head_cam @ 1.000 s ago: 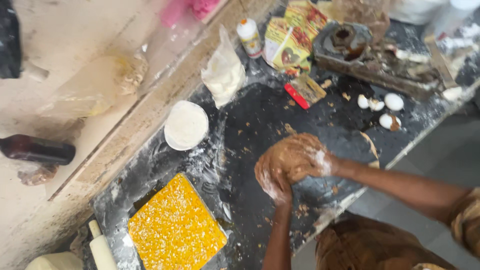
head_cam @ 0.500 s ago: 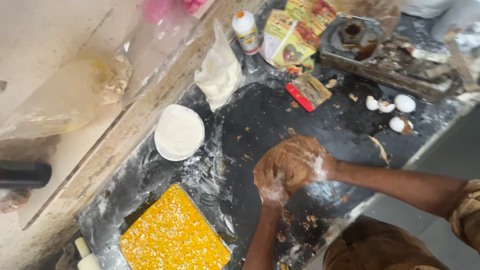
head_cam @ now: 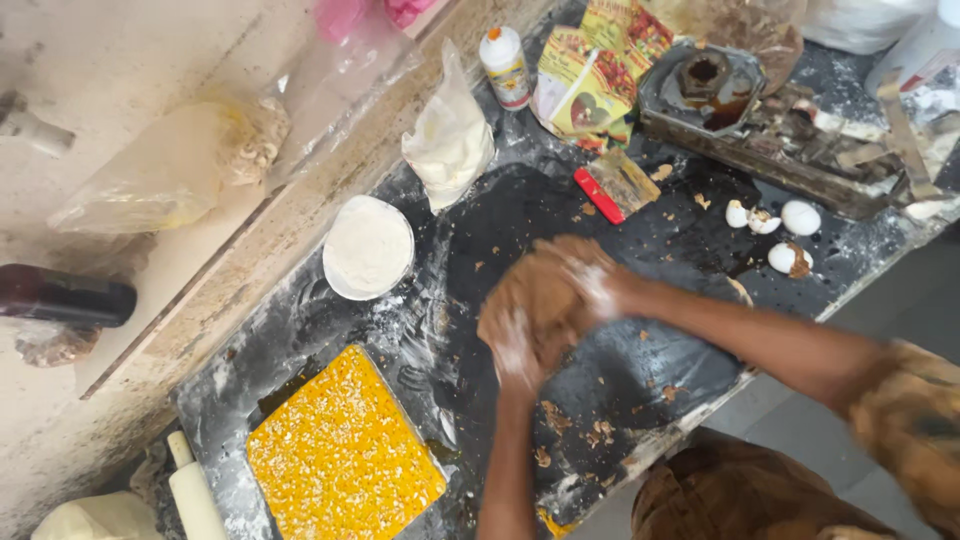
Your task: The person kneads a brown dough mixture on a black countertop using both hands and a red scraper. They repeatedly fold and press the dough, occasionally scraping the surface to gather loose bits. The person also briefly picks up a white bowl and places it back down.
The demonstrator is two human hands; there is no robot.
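Note:
A lump of brown dough (head_cam: 538,300) lies on the dark, floury counter (head_cam: 640,370). Both of my hands are pressed on it. My left hand (head_cam: 516,345), dusted with flour, grips the dough's near side. My right hand (head_cam: 592,278) covers its far right side. Both are a little blurred. Brown dough crumbs lie scattered around the lump.
A white bowl of flour (head_cam: 368,247) and a bag of flour (head_cam: 447,145) sit to the left. A yellow speckled square tray (head_cam: 340,458) lies front left beside a rolling pin (head_cam: 190,490). Eggshells (head_cam: 775,225), a glue-type bottle (head_cam: 505,65), packets and a cluttered tray are at the back right.
The view has shifted a little, and my hands have kept working the dough, the right one sliding over its top.

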